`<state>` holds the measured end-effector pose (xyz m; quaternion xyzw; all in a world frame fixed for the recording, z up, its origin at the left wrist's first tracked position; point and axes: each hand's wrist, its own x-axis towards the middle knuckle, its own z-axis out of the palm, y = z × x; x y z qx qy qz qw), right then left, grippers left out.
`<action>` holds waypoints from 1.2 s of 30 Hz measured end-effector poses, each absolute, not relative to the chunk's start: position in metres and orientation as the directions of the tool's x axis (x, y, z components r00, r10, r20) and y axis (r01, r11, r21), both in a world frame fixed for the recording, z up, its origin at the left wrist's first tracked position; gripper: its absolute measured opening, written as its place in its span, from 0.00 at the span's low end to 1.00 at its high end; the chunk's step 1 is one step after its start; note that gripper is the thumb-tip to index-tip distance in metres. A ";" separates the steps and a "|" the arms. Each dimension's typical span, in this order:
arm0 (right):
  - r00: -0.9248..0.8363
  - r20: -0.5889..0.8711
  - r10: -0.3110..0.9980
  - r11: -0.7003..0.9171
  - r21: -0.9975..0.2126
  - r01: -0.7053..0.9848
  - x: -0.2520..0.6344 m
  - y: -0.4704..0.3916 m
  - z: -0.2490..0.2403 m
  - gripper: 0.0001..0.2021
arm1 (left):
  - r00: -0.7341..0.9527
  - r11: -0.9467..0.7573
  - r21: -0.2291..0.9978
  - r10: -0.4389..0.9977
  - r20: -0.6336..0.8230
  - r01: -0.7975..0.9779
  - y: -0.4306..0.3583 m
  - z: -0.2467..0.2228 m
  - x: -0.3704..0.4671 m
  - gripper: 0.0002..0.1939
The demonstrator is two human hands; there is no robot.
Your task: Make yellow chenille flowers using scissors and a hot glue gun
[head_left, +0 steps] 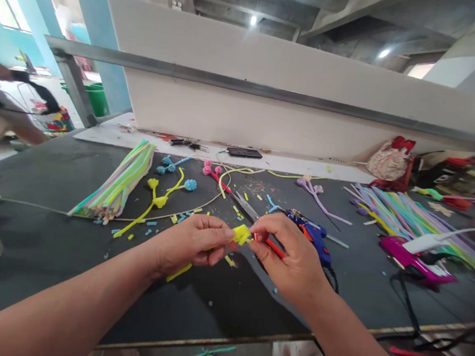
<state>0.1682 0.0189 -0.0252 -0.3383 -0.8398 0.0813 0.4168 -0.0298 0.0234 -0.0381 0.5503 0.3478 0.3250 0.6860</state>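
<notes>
Yellow piece [241,235] — bright, small, lumpy

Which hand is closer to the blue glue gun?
The right. The right hand is just left of the blue glue gun; the left hand is farther left, pinching a yellow piece.

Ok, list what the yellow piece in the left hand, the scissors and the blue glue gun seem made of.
Yellow piece: perhaps matte fibre, judging by its soft, bunched look.
Scissors: metal blades, by their grey sheen; red handle probably smooth plastic.
Glue gun: likely plastic, smooth, evenly coloured.
</notes>
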 end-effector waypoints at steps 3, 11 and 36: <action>-0.443 0.728 0.524 0.824 -0.300 0.480 0.166 0.018 -0.023 0.09 | 0.565 0.201 0.976 0.817 -0.119 -0.085 0.022 -0.038 -0.029 0.16; -0.428 0.742 0.516 0.800 -0.239 0.550 0.162 0.015 -0.026 0.05 | 0.569 0.191 0.979 0.814 -0.120 -0.067 0.021 -0.036 -0.029 0.15; -0.391 0.483 0.783 0.617 -0.678 0.399 0.164 0.013 -0.030 0.14 | 0.544 -0.178 0.928 0.838 -0.031 0.327 0.022 -0.027 -0.031 0.15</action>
